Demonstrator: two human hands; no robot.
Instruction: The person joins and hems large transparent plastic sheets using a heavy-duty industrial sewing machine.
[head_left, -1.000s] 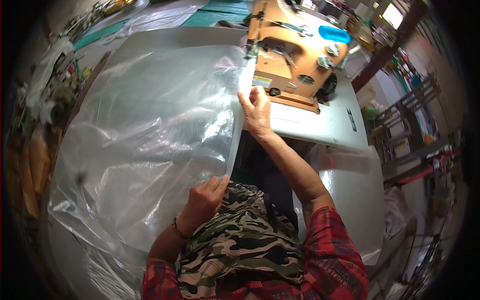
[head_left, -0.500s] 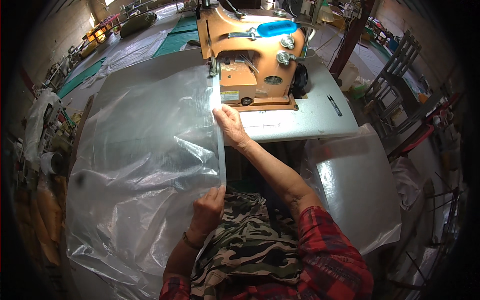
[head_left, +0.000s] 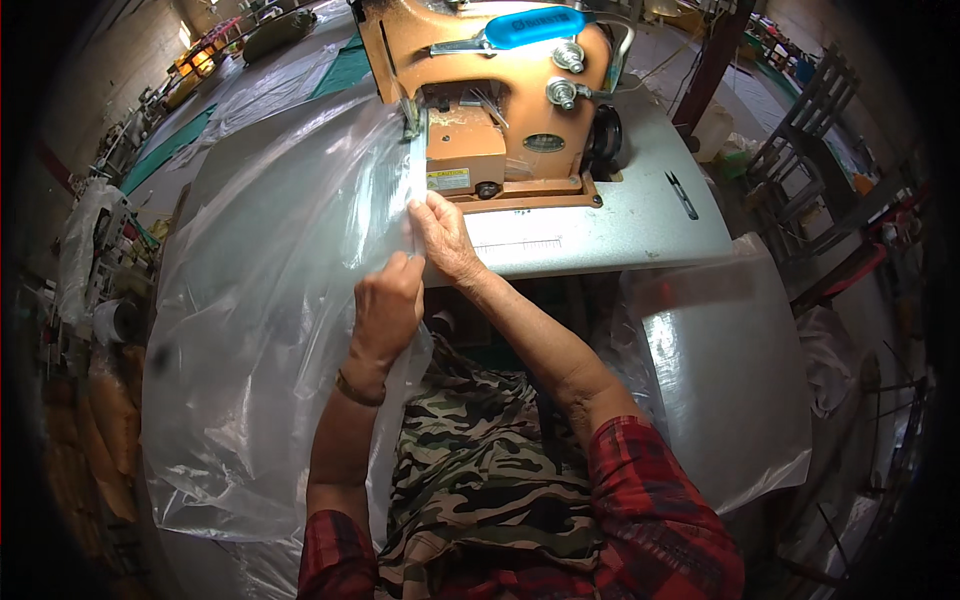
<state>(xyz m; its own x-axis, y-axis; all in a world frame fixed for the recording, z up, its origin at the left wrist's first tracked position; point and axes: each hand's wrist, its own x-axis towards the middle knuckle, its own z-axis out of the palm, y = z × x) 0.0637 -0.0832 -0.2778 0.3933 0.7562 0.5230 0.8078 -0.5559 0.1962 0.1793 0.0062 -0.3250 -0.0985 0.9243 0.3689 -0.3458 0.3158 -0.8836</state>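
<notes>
A large sheet of clear plastic film (head_left: 250,330) spreads over the left of the table and hangs over its near edge. Its right edge is folded into a narrow strip that runs up to the needle area of an orange sewing machine (head_left: 545,110). My right hand (head_left: 445,240) pinches this strip just in front of the presser foot (head_left: 411,118). Close below and to the left, my left hand (head_left: 390,305) is closed on the same edge, the film bunching around it. Both wrists bend toward the machine.
Black thread snips (head_left: 682,195) lie on the grey table (head_left: 640,230) right of the machine. Another plastic sheet (head_left: 715,370) hangs off the near right edge. A wooden chair (head_left: 810,150) stands at the right, and a red post (head_left: 712,70) rises behind the table.
My left hand has moved up along the film's edge, close to my right hand. The film has advanced toward the machine and gathered into folds. The view has shifted slightly.
</notes>
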